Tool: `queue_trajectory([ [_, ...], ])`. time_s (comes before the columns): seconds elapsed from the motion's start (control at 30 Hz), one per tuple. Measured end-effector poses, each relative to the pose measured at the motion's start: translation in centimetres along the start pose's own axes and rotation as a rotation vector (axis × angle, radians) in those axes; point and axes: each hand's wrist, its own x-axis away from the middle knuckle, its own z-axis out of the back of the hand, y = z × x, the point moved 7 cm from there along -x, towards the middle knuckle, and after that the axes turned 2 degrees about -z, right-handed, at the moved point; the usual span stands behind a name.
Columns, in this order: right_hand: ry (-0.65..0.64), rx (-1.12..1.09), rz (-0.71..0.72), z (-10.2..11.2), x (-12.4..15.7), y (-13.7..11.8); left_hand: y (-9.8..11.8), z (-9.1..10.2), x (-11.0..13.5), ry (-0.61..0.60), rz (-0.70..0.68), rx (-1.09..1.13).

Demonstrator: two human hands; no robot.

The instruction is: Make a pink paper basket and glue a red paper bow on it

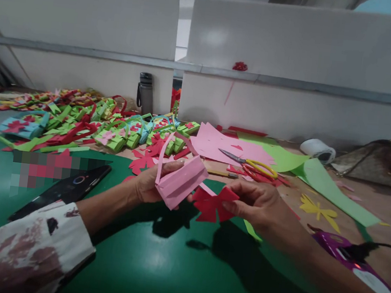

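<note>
My left hand (149, 182) is closed around a pink paper basket (181, 180) with a thin pink handle arching over it, held above the green mat (154, 264). My right hand (257, 204) pinches a red paper flower cut-out (213, 204) just to the right of the basket, almost touching its side. Both hands hover over the middle of the table.
A pile of finished green, blue and red paper baskets (88, 125) covers the left rear. Yellow-handled scissors (250, 163) lie on pink and green sheets (217, 142). A phone (67, 188), a tape roll (318, 150), a grey bottle (145, 93), a yellow cut-out (317, 210) and a purple glue gun (346, 250) are nearby.
</note>
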Motion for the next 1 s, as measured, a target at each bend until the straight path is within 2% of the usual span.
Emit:
queue_trajectory([
  [0.17,-0.091,-0.082,0.001,-1.8,0.8,0.4,-1.4,-1.0,0.0,0.016,-0.021,0.033],
  [0.33,0.006,0.001,0.042,-1.9,1.1,0.6,-2.3,-2.8,0.1,-0.039,0.043,-0.004],
  [0.5,0.101,0.235,0.277,-1.7,2.0,-1.2,-2.8,-2.9,0.2,0.007,0.053,-0.012],
  [0.6,0.101,0.303,0.371,-1.8,2.4,-1.8,-3.2,-2.9,0.2,0.025,0.063,-0.017],
  [0.83,0.129,0.339,0.457,-2.0,2.9,-2.4,-3.0,-3.3,0.0,0.050,0.009,-0.141],
  [1.0,0.188,0.367,0.411,-1.8,2.9,-2.0,-2.8,-3.4,-0.1,0.076,-0.002,-0.167],
])
